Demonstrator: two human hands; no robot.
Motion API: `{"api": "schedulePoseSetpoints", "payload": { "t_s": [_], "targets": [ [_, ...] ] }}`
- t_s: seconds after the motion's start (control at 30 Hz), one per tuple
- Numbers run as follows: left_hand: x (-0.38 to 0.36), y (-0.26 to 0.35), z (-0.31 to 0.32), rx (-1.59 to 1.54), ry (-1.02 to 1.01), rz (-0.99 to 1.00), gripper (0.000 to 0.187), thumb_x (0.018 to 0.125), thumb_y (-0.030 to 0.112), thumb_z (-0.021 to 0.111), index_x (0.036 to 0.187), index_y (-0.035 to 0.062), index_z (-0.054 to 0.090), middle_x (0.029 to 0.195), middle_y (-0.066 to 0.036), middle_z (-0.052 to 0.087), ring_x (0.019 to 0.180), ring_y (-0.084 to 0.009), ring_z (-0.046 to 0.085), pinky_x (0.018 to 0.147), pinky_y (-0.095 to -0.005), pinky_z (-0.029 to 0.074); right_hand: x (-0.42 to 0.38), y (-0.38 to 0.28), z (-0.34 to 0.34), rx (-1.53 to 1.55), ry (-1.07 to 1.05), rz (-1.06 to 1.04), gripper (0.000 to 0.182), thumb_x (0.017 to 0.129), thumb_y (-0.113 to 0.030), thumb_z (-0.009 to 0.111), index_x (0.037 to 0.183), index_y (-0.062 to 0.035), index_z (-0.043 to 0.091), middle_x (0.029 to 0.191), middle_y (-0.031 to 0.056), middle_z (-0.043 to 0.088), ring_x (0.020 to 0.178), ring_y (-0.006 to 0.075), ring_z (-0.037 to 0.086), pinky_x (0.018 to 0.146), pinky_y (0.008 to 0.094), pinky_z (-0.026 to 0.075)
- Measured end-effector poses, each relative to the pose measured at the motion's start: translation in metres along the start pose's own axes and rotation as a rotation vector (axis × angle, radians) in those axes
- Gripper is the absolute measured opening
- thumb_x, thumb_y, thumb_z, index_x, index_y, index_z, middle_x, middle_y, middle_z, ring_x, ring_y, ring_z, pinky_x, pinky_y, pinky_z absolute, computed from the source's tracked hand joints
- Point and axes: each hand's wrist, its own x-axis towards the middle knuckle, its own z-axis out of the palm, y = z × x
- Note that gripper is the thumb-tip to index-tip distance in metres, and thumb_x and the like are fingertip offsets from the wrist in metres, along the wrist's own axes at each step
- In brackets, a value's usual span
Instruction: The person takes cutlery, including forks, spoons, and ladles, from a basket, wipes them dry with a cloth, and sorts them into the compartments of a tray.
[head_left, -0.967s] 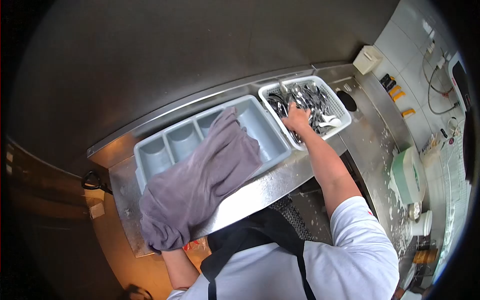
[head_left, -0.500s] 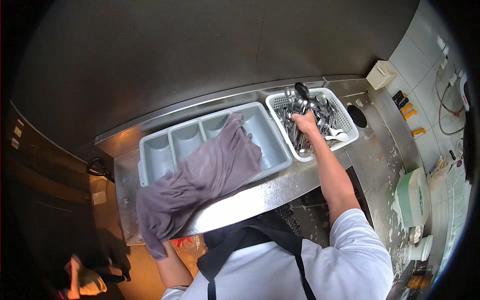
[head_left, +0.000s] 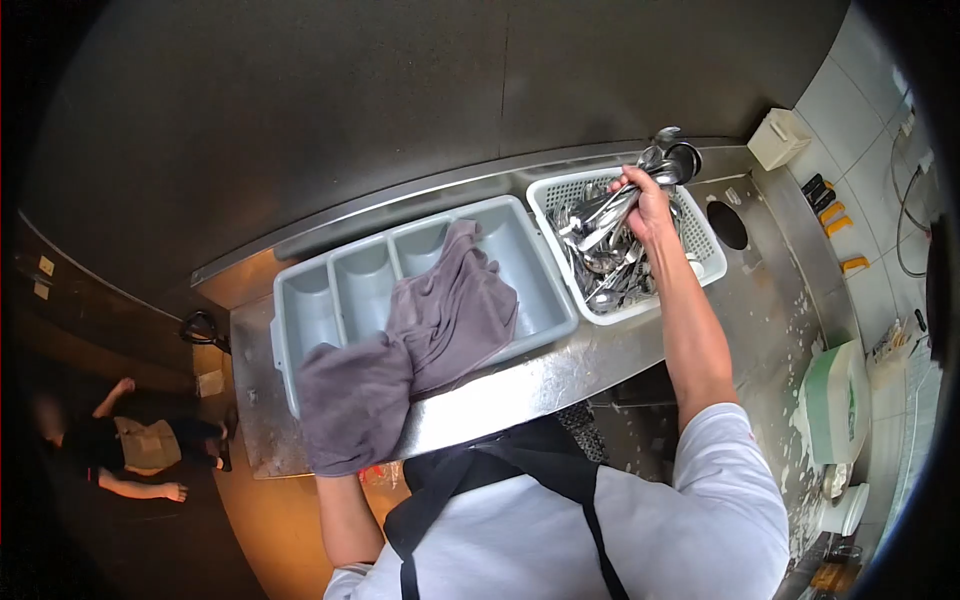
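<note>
My right hand (head_left: pixel 647 203) is closed round a bunch of metal cutlery (head_left: pixel 605 215), lifted over a white perforated basket (head_left: pixel 712 262). More spoons and other utensils lie loose in the basket. A purple-grey cloth (head_left: pixel 450 310) covers my left hand, whose fingers are hidden beneath it. The cloth drapes across a grey compartment tray (head_left: pixel 540 270), hanging over its front edge at the left. Basket and tray stand side by side on a steel counter (head_left: pixel 500 395).
Right of the basket, the counter has a round dark hole (head_left: pixel 727 225). A green and white container (head_left: pixel 835 403) stands at the far right, and a white box (head_left: pixel 778 138) at the back corner. Another person (head_left: pixel 140 445) is at the lower left.
My right hand has risen from the basket and moved right with the cutlery. My left hand, under the cloth, has moved up and right. The other person has come further into view.
</note>
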Motion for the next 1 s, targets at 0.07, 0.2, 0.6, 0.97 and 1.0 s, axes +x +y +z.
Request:
{"api": "schedulePoseSetpoints", "payload": {
  "t_s": [0.07,0.2,0.6,0.97,1.0],
  "targets": [
    [0.008,0.004,-0.001,-0.169,0.134,0.198,0.046,0.070,0.037,0.068,0.113,0.0180,0.064,0.100,-0.003,0.061,0.094,-0.0271,0.058,0.083,-0.0395,0.043,-0.005,0.006,-0.005,-0.081,0.032,-0.033,0.012,0.083,-0.007,0.070,0.086,-0.0040,0.059,0.071,0.0059,0.060,0.063,0.0189,0.059,0.061,0.0341,0.054],
    [0.013,0.050,-0.008,0.361,0.232,0.519,0.047,0.068,0.035,0.070,0.110,0.0139,0.065,0.098,-0.003,0.059,0.090,-0.0274,0.056,0.077,-0.0372,0.044,-0.054,0.007,0.025,-0.011,-0.062,-0.045,0.013,0.086,-0.008,0.067,0.093,-0.0032,0.058,0.068,0.0035,0.055,0.062,0.0153,0.057,0.063,0.0343,0.052],
    [0.011,0.045,0.075,-0.190,-0.054,0.390,0.049,0.077,0.031,0.061,0.122,0.0110,0.058,0.115,-0.007,0.055,0.101,-0.0294,0.056,0.081,-0.0417,0.046,-0.259,0.143,0.165,-0.609,-0.389,0.154,0.044,0.077,-0.015,0.084,0.110,-0.0038,0.057,0.085,-0.0001,0.060,0.076,0.0077,0.054,0.067,0.0256,0.046],
    [-0.043,-0.001,0.052,-0.244,-0.012,0.293,0.051,0.086,0.028,0.052,0.132,0.0084,0.051,0.130,-0.011,0.051,0.111,-0.0312,0.056,0.085,-0.0459,0.049,-0.250,0.167,0.170,-0.864,-1.125,0.077,0.093,0.058,-0.046,0.091,0.128,-0.0004,0.050,0.118,0.0163,0.060,0.112,0.0252,0.056,0.100,0.0373,0.041],
    [-0.043,-0.004,0.052,-0.250,-0.009,0.289,0.051,0.087,0.028,0.052,0.133,0.0081,0.050,0.131,-0.011,0.051,0.112,-0.0314,0.055,0.086,-0.0463,0.049,-0.246,0.162,0.174,-0.828,-1.202,0.147,0.096,0.058,-0.048,0.090,0.130,0.0001,0.048,0.120,0.0164,0.059,0.116,0.0265,0.055,0.104,0.0379,0.039]
  ]
}}
